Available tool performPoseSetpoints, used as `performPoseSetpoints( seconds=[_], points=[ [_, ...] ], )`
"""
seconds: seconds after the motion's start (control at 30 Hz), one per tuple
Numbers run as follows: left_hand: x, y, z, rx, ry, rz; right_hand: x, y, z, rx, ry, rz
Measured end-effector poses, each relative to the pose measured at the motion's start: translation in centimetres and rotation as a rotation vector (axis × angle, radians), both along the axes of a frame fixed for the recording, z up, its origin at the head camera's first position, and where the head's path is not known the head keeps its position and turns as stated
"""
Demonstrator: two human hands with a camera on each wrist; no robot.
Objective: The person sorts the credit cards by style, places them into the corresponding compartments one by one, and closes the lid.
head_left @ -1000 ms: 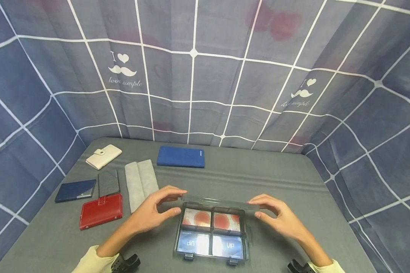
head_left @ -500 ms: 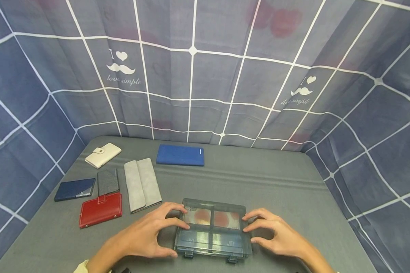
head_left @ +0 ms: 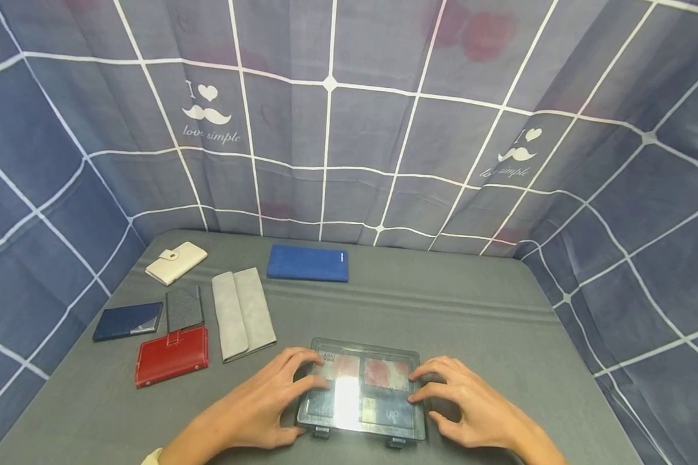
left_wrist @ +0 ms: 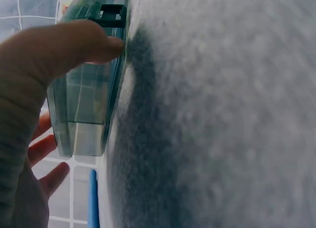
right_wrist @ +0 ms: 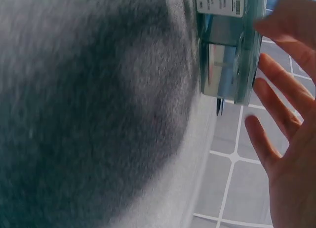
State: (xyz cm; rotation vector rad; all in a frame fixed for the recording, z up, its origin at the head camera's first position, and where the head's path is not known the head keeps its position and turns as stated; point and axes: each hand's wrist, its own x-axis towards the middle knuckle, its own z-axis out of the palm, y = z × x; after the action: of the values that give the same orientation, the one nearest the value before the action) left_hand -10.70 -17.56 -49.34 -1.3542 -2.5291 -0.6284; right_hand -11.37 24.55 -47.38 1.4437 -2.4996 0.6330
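A clear, grey-tinted plastic box lies flat on the table between both hands, its lid down. Through the lid show cards in several compartments: red-patterned cards at the back, blue ones with "VIP" in front. My left hand has two fingertips on the lid's left part, thumb by the front left corner; the left wrist view has that thumb close to a latch. At the lid's right edge, my right hand rests its spread fingertips, thumb beside the box wall. Glare covers the lid's middle.
A red wallet, a dark blue card holder, a grey felt holder, a cream wallet and a light grey pouch lie at left. A blue wallet lies at the back, before the checked curtain.
The lid, raised at the back a second ago, has come down over the box. Both hands moved from the back edge toward the front, their fingertips now on the lid.
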Motion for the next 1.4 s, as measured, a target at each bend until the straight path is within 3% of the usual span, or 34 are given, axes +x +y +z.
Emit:
performPoseSetpoints(
  seconds=[0.2,0.6,0.97,1.4],
  points=[
    [0.1,1.0,0.0,-0.012,0.01,0.007,0.4,-0.4,-0.1,-0.005,0.04,-0.003],
    [0.5,1.8,0.3,-0.072,0.023,0.047,0.3,-0.5,-0.7,-0.041,0.008,0.014],
    [0.4,1.6,0.1,-0.043,0.067,0.039,0.5,-0.8,-0.6,-0.029,0.016,0.016],
    [0.4,1.5,0.5,-0.02,0.028,0.051,1.8,-2.0,-1.2,0.03,0.101,0.047]
  ],
)
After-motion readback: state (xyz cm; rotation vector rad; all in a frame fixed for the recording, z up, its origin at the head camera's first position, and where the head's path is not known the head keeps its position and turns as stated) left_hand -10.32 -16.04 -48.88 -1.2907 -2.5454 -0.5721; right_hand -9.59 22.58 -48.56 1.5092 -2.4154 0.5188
